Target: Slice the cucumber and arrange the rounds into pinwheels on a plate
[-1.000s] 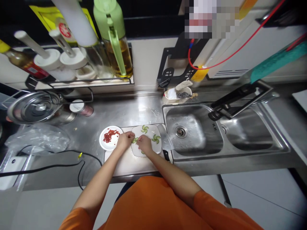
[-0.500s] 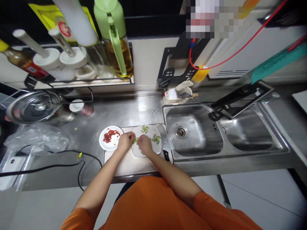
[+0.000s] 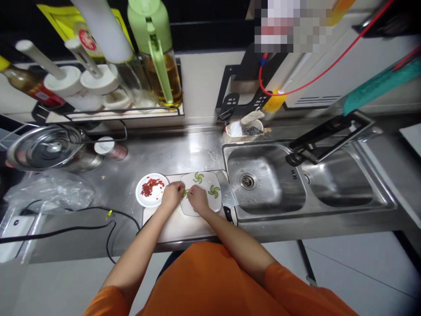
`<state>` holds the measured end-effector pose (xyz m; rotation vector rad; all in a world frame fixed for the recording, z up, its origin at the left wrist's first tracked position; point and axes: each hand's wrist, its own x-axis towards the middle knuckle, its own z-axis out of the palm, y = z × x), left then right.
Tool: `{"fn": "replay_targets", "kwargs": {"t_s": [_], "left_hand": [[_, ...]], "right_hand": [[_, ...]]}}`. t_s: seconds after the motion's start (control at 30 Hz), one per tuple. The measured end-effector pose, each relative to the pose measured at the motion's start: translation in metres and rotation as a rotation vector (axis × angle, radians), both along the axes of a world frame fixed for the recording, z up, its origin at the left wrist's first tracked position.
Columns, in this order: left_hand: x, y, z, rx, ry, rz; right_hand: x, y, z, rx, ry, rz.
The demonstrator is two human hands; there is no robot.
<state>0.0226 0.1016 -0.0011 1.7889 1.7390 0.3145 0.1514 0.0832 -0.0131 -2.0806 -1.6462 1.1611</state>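
Both of my hands work over a white squarish plate with dark edging. On it lie thin green slices, like cucumber, fanned into pinwheels; one pinwheel is at the back and another at the right. My left hand has its fingers closed in a pinch at the plate's left edge. Facing it, my right hand also pinches, with green slices showing between the two. What the fingertips hold is too small to make out. Left of my left hand sits a white dish of small red berries.
A white cutting board lies under the plate, with a knife at its right. Beyond is a double sink. Cables, a plastic bag, a lidded pot and a jar stand left; oil bottle behind.
My right hand has shifted very slightly, its fingers still pinched by the green slices. The left hand stays in place.
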Motion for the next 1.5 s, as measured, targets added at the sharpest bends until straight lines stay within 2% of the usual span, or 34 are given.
{"fn": "replay_targets", "kwargs": {"t_s": [0.47,0.73,1.03,1.37,1.5], "left_hand": [[0.000,-0.004,-0.002,0.093,0.040,-0.052],[-0.001,-0.004,-0.005,0.103,0.054,-0.048],[-0.001,-0.004,-0.005,0.068,0.063,-0.051],[-0.003,-0.006,-0.001,0.074,-0.009,-0.002],[-0.006,-0.016,0.005,0.108,-0.030,0.046]], "right_hand": [[0.001,-0.004,0.012,-0.060,-0.152,0.129],[0.002,-0.014,0.013,-0.015,-0.179,0.228],[0.005,-0.016,0.011,0.017,-0.161,0.230],[0.039,-0.025,0.018,0.062,-0.087,0.223],[0.055,-0.037,0.022,0.067,-0.101,0.245]]}}
